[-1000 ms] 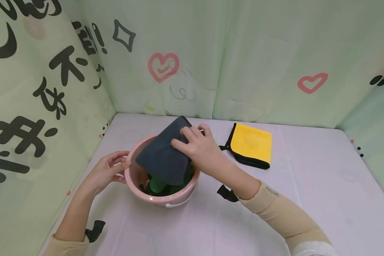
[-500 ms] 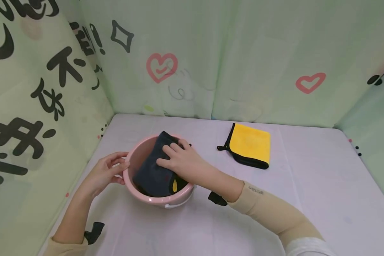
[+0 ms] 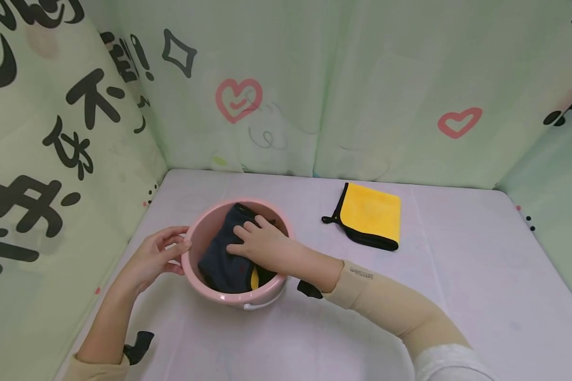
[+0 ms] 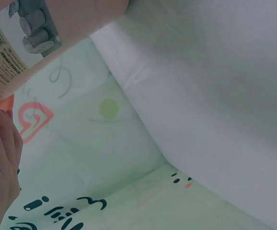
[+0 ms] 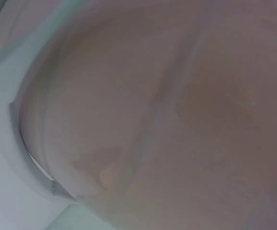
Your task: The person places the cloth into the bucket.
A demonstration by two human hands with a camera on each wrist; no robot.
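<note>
While the left hand [image 3: 159, 255] pinches the pink bucket [image 3: 225, 298] by its rim, the right hand [image 3: 264, 246] spread over a dark cloth [image 3: 229, 270] inside, a yellow cloth [image 3: 371, 214] over there on the table [image 3: 362, 317], at the left wrist, the bucket's printed label [image 4: 4, 62], at the right, a close blur.

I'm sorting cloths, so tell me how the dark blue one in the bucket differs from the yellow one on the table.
The dark blue cloth shows mostly dark blue; the yellow cloth, mostly yellow. The dark blue cloth is inside the pink bucket, right hand on it; the yellow cloth lies folded on the table, untouched. Both show dark edging.
</note>
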